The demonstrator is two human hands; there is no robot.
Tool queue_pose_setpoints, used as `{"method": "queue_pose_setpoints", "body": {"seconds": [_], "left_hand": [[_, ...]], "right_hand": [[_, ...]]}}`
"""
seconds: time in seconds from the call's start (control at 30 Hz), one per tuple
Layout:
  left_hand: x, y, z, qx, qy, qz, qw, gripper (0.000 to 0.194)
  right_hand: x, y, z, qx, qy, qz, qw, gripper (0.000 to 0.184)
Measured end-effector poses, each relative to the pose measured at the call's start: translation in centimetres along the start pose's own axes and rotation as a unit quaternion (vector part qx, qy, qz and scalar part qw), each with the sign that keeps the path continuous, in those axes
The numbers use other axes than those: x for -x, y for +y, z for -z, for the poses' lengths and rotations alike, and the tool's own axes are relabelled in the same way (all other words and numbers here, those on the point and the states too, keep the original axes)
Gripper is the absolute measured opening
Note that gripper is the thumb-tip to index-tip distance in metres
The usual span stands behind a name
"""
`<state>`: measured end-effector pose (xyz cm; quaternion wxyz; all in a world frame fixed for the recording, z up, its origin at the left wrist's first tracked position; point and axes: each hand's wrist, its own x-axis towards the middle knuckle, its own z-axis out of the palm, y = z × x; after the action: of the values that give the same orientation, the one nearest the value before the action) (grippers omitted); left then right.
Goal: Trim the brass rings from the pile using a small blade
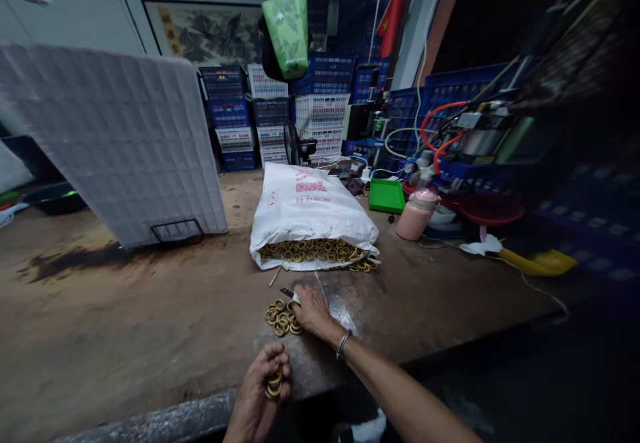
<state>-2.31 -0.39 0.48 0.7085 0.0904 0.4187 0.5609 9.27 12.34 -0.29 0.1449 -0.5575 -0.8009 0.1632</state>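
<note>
Several brass-coloured rings (274, 387) rest in the curled fingers of my left hand (261, 384), low in the view near the table's front edge. Just ahead, my right hand (311, 310) is closed around a small knife (287, 293); its dark blade points left and a white part shows at the fingers. That hand reaches over the right side of a loose pile of brass-coloured rings (281, 318) on the table. Beyond it lies a white woven sack (313, 210) with red print, its open mouth facing me and full of similar rings, a few spilling out at the right corner.
A tall whitish ribbed panel (125, 143) stands in a black wire holder (177, 230) at left. To the right are a green tray (387, 196), a pink bottle (417, 215), a yellow scoop (540, 262) and a machine with orange tubes (480, 133). Stacked crates (323, 113) stand behind.
</note>
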Motion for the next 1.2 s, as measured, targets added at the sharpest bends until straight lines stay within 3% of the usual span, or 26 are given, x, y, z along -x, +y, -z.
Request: {"method": "queue_pose_setpoints", "body": {"seconds": [0.17,0.37,0.53,0.6,0.73,0.8,0.87,0.97,1.1,1.2], "left_hand": [[-0.2,0.1,-0.6,-0.054,0.032,-0.035,0.997,0.030],[-0.4,0.1,-2.5,-0.168,0.083,-0.089,0.978,0.054],[-1.1,-0.7,-2.1,-0.233,0.075,-0.152,0.958,0.046],[-0.9,-0.9,-2.0,-0.277,0.068,-0.213,0.934,0.040],[0.3,-0.8,-2.4,-0.391,0.043,-0.333,0.857,0.027],[1.0,-0.8,-2.8,-0.432,0.032,-0.359,0.827,0.023],[1.5,-0.9,-3.0,-0.452,0.027,-0.361,0.816,0.021],[1.6,-1.0,-3.0,-0.434,0.022,-0.334,0.837,0.022],[1.1,-1.1,-2.7,-0.345,0.025,-0.239,0.907,0.032],[0.7,-1.1,-2.4,-0.292,0.017,-0.170,0.941,0.035]], "right_hand": [[0.7,0.1,1.2,-0.077,0.011,0.007,0.997,0.011],[4.6,-1.1,3.2,-0.191,0.019,0.086,0.978,0.017],[6.8,-2.0,4.2,-0.280,0.000,0.069,0.957,0.007],[7.1,-2.2,4.6,-0.323,-0.013,0.036,0.946,0.009],[7.5,-2.1,5.0,-0.398,-0.080,-0.027,0.913,0.014],[7.7,-1.9,4.7,-0.426,-0.100,-0.033,0.899,0.017],[7.8,-1.7,4.4,-0.441,-0.109,-0.031,0.890,0.017],[8.0,-1.5,4.2,-0.429,-0.102,-0.032,0.897,0.012],[8.2,-1.8,4.4,-0.361,-0.047,-0.010,0.931,0.009],[8.4,-2.0,4.5,-0.332,-0.021,0.022,0.943,0.008]]}}
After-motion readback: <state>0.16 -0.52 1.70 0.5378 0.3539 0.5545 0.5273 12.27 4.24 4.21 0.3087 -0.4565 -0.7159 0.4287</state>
